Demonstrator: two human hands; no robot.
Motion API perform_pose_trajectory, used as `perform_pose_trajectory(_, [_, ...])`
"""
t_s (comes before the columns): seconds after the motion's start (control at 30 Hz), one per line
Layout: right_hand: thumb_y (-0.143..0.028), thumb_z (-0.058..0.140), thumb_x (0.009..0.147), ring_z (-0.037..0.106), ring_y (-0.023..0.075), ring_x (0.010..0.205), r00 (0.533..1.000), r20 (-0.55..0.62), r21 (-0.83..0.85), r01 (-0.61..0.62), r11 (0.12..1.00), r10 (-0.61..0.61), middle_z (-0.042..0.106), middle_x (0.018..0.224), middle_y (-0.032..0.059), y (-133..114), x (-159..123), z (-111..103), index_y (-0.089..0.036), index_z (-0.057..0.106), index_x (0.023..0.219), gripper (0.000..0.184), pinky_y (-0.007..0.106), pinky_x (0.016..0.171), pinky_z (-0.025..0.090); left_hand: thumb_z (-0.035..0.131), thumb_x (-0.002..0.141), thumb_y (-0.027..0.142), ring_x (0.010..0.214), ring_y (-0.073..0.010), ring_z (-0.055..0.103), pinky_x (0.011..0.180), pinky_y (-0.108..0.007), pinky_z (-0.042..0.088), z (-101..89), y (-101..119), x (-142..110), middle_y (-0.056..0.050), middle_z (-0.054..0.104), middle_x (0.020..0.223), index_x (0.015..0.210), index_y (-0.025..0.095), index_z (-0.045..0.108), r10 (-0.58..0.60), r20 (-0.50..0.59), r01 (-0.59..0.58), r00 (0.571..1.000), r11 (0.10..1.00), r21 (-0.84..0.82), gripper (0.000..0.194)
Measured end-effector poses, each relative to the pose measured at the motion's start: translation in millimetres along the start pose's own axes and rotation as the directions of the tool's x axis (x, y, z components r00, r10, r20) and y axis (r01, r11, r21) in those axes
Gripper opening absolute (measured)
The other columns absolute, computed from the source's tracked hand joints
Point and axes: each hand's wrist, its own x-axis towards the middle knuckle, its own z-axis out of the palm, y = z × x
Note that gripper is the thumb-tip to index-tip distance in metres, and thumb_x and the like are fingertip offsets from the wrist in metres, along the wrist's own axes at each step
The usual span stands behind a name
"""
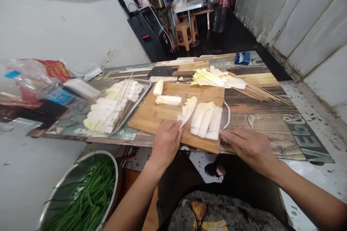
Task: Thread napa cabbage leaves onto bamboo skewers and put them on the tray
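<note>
My left hand (166, 141) is closed, pinching the near end of a pale cabbage strip (187, 110) that rises off the wooden cutting board (151, 113). My right hand (248, 147) lies flat beside the board's near right corner, fingers stretched out toward a stack of cut cabbage pieces (206, 120), holding nothing. Two more white cabbage stem pieces (168, 99) lie at the board's far left. A thin white strip (228, 113) curls off the board's right edge.
A metal tray (141, 95) at left holds skewered cabbage pieces (110, 110). Loose cabbage leaves (214, 78), bamboo skewers (257, 92) and a cleaver (162, 70) lie behind the board. A steel bowl of green chives (86, 195) sits low left. Plastic bags and a bottle (58, 95) crowd the far left.
</note>
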Motion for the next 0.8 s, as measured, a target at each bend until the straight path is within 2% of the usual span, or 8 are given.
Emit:
perform_pose_trajectory(0.1, [-0.018,0.042,0.097,0.051,0.0122,0.058,0.994,-0.035,-0.078,0.103,0.992,-0.106,0.06,0.067,0.0004,0,0,2,-0.02,0.066,0.115,0.029,0.028,0.053,0.032,0.055,0.09,0.017,0.078,-0.0217,0.062,0.074,-0.035,0.051,5.4,-2,-1,-0.01,0.07,0.086,0.104,0.012,0.062,-0.008,-0.098,0.005,0.995,1.0,-0.024,0.016])
perform_pose_trajectory(0.33, [-0.017,0.045,0.097,0.048,0.0122,0.056,0.992,-0.065,-0.085,0.099,0.991,-0.105,0.056,0.066,-0.0012,-2,1,2,-0.018,0.065,0.114,0.026,0.028,0.053,0.031,0.063,0.084,0.012,0.081,-0.02,0.067,0.076,-0.033,0.053,19.1,-3,-7,-0.009,0.073,0.087,0.097,0.014,0.065,-0.001,-0.259,-0.018,0.966,0.997,-0.071,0.013])
perform_pose_trajectory(0.8, [-0.021,0.044,0.098,0.049,0.0135,0.055,0.997,-0.043,-0.093,0.063,0.994,-0.067,0.056,0.067,-0.0015,-5,-1,4,-0.02,0.064,0.115,0.027,0.029,0.052,0.03,0.064,0.084,0.011,0.081,-0.0197,0.067,0.078,-0.035,0.054,21.7,-1,-8,-0.01,0.072,0.088,0.098,0.013,0.066,0.035,-0.289,-0.054,0.957,0.997,-0.06,0.014])
